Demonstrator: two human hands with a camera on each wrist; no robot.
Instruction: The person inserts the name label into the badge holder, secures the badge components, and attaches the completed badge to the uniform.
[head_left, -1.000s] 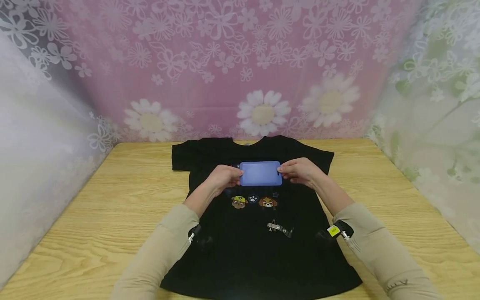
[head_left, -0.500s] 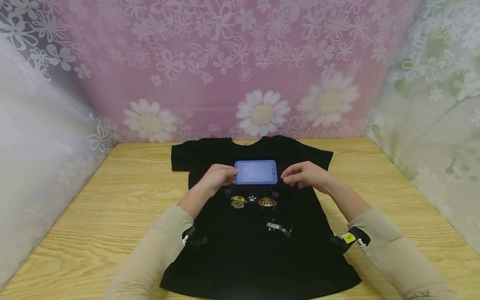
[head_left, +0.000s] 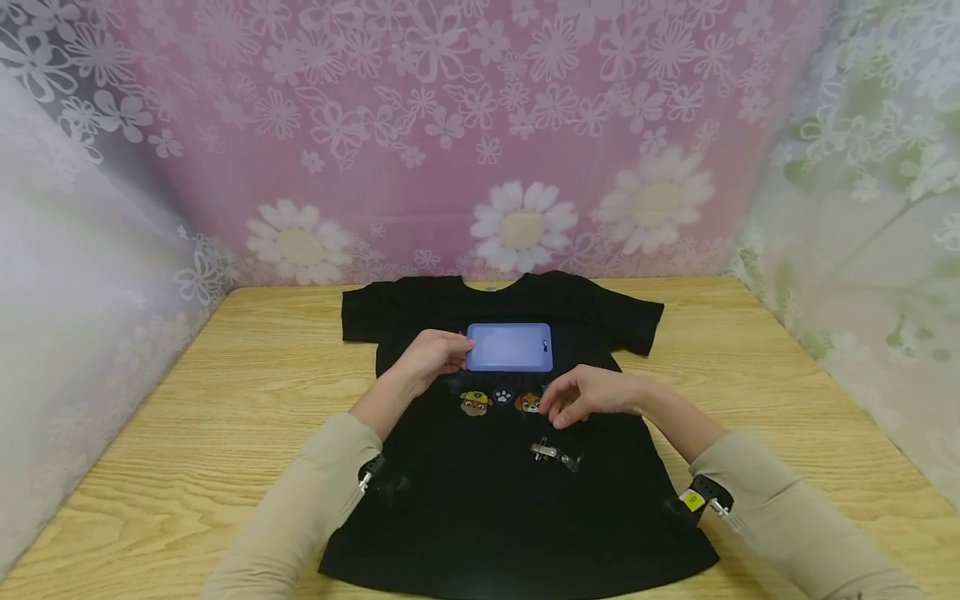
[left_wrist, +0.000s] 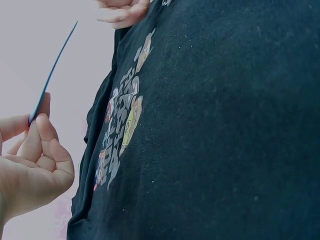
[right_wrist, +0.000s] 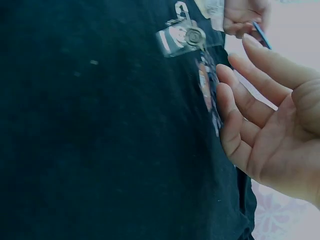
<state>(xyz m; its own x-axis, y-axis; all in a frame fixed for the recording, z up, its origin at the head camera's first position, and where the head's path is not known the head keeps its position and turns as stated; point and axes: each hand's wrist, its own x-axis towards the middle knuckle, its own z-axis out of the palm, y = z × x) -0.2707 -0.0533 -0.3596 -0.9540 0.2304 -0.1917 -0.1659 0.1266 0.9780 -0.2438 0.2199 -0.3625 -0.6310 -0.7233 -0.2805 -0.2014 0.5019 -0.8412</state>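
My left hand (head_left: 435, 354) pinches a blue badge holder (head_left: 510, 347) by its left end, thumb on top. The holder is a flat rectangle with a small slot at its right end, raised above a black T-shirt (head_left: 480, 517). Edge-on in the left wrist view, the badge holder (left_wrist: 52, 72) looks thin. My right hand (head_left: 588, 393) holds nothing, its fingers loosely bent, just above a badge clip (head_left: 555, 454). That clip lies on the shirt; a safety pin, a snap and a clear strap show on the badge clip (right_wrist: 185, 37) in the right wrist view.
The shirt lies spread on a wooden table (head_left: 225, 433), neckline at the far side, with printed cartoon dogs (head_left: 475, 403) on its chest. A pink flowered curtain (head_left: 405, 125) hangs behind the table, and pale curtains (head_left: 870, 250) stand at the sides.
My right hand has let go of the badge holder's right end and moved down toward the badge clip. The left hand keeps hold of the holder, shifted slightly left.
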